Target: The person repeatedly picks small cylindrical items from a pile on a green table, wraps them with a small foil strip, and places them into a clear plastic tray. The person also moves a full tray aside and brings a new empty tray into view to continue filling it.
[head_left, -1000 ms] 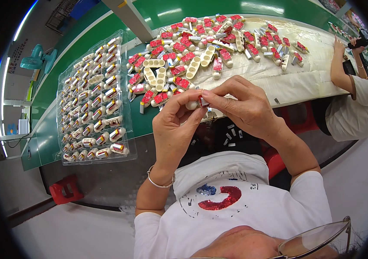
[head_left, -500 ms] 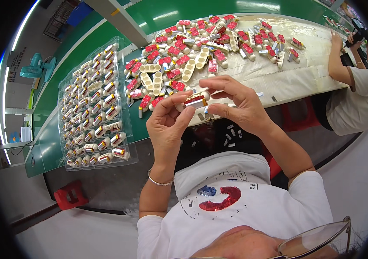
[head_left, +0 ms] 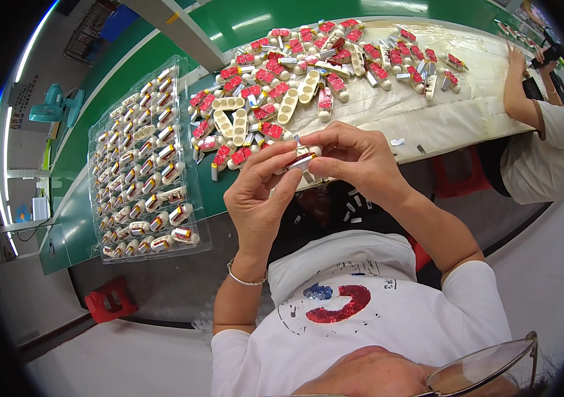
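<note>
L hand (head_left: pixel 255 188) & R hand (head_left: pixel 361 159) meet at the near edge of the green worktop (head_left: pixel 63 245), both grasping one small piece (head_left: pixel 303 161). The piece, white w/ dark red & a silver strip, is pinched btwn thumbs & fingers: L hand on its left end, R hand on its right. Fingers hide part of it, so full shape can't be told.

Just beyond the hands: a loose heap of red-topped pieces (head_left: pixel 325 99) w/ white rounded ends & silver strips, partly on a whitish sheet (head_left: pixel 440 122). Cream holders (head_left: pixel 288 106) w/ round hollows lie among them, several near the L hand.

Left of the heap, a clear plastic tray (head_left: pixel 200 245) carries rows of similar white pieces w/ silver strips. Small pale slips (head_left: pixel 352 215) lie on smth dark below the hands. Bracelet (head_left: pixel 245 282) on L wrist.

Far left: teal fan (head_left: pixel 48 112); lower left, red stool (head_left: pixel 111 301) on the floor. Far right, a co-worker (head_left: pixel 546 155) in a pale top, arm on the sheet.
</note>
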Motion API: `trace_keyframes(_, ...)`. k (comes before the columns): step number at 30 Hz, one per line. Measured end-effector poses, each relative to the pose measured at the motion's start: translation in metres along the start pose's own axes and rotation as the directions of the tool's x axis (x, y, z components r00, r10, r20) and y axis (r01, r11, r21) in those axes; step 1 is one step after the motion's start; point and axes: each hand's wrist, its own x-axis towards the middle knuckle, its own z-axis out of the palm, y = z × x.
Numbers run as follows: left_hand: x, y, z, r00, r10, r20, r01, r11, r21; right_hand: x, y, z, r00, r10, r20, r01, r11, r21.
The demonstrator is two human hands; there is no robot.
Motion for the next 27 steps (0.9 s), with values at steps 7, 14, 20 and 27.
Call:
trace_keyframes(7, 0.016, -0.002, -0.008, 0.958, -0.282, -0.052, 0.275, 0.955, -0.115, 0.019, 0.018, -0.002, 0.986, 0.168, 0.011, -0.167, 0.965, 0.204)
trace_keyframes(14, 0.022, 0.002, -0.013, 0.922, -0.385, -0.043, 0.376, 0.917, -0.136, 0.025, 0.015, -0.011, 0.969, 0.227, 0.101, -0.241, 0.957, 0.159)
trace_keyframes(20, 0.022, 0.002, -0.02, 0.951, -0.308, 0.009, 0.306, 0.949, 0.075, 0.03, 0.008, 0.0, 0.984, 0.174, 0.044, -0.176, 0.984, 0.024)
trace_keyframes(27, 0.03, 0.013, -0.035, 0.987, -0.019, 0.162, -0.046, 0.918, 0.393, 0.034, 0.01, 0.007, 0.99, 0.122, 0.063, -0.114, 0.986, -0.125)
